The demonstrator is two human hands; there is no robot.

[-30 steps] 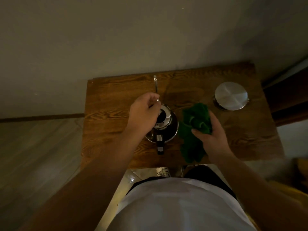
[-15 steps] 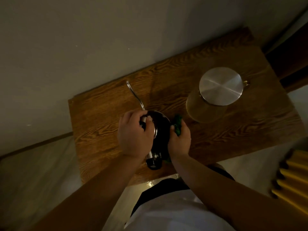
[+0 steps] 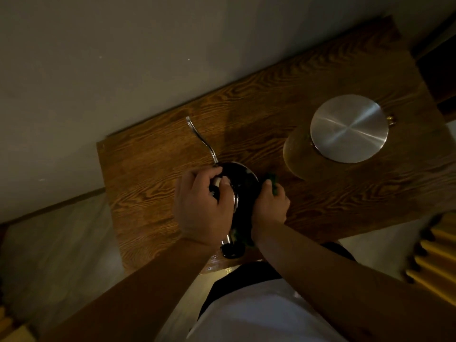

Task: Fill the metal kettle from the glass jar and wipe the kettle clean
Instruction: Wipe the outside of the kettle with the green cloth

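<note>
The metal kettle [image 3: 243, 180] stands near the front middle of the wooden table [image 3: 153, 174], its thin gooseneck spout [image 3: 201, 139] curving toward the wall and its black handle end [image 3: 230, 250] pointing at me. My left hand [image 3: 202, 208] lies over the kettle's top, fingers curled around the lid knob. My right hand [image 3: 270, 206] presses a green cloth [image 3: 272, 180] against the kettle's right side; most of the cloth is hidden under the hand. The glass jar [image 3: 294, 154] with a round metal lid [image 3: 349, 128] stands at the right back.
A plain wall runs along the table's far edge. The table's front edge is close to my body. Yellow slatted furniture [image 3: 436, 265] sits at the lower right, and a dark gap borders the table's right end.
My right hand brought the bunched green cloth from the table onto the kettle's right side. My left hand settled lower over the lid. The camera tilted, so the table looks rotated.
</note>
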